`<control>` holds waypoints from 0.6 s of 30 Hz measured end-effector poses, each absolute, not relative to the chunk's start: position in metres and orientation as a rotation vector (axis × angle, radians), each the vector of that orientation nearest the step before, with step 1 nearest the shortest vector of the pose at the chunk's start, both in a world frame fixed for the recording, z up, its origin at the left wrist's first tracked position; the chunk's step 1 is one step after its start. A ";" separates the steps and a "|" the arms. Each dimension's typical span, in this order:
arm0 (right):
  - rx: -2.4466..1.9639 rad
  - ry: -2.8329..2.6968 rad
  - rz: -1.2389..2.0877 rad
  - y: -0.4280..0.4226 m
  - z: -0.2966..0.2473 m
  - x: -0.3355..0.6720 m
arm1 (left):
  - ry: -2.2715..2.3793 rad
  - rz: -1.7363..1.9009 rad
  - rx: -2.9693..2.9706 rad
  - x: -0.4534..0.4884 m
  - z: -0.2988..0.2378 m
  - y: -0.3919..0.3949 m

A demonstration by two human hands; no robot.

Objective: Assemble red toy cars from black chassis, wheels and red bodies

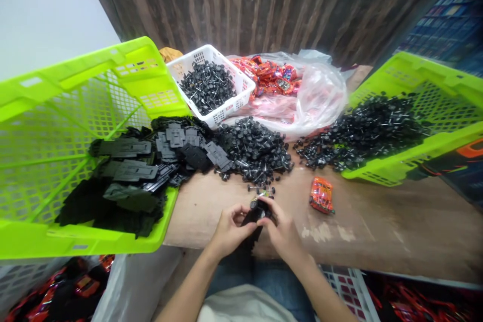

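At the front edge of the table, my left hand [230,234] grips a black toy car chassis [250,220] from the left side. My right hand [282,231] closes on the same chassis from the right, thumb and fingers pressed at its far end. Small round parts at that end look like wheels, though fingers partly cover them. Just beyond my fingers lies a heap of black wheel-and-axle sets [256,148]. An orange toy car [322,194] rests on the table to the right of my hands.
A tipped green crate [158,246] at left spills flat black chassis plates [132,171]. Behind stand a white basket [230,110] of axle sets and a plastic bag [320,95] of orange car bodies. Another green crate [381,176] at right holds more axle sets.
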State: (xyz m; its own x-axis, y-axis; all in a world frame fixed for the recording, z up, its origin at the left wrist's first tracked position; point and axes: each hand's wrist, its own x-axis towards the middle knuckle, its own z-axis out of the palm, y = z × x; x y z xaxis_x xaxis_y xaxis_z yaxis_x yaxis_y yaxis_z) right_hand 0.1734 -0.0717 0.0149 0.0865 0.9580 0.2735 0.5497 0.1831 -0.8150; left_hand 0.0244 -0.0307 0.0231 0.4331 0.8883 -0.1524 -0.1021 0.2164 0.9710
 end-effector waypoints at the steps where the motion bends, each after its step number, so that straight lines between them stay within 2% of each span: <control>1: -1.472 -1.548 0.704 -0.074 0.015 0.172 | 0.839 0.796 1.117 0.019 0.023 -0.033; 5: -1.485 -1.506 0.944 -0.068 0.019 0.186 | 0.808 0.794 0.979 0.011 0.014 -0.038; 11: -1.755 -1.788 0.516 -0.019 0.015 0.243 | 1.017 1.112 0.704 0.018 0.002 -0.022; 18: -1.675 -1.921 0.286 -0.007 -0.008 0.251 | 1.037 1.341 0.493 0.038 0.000 -0.003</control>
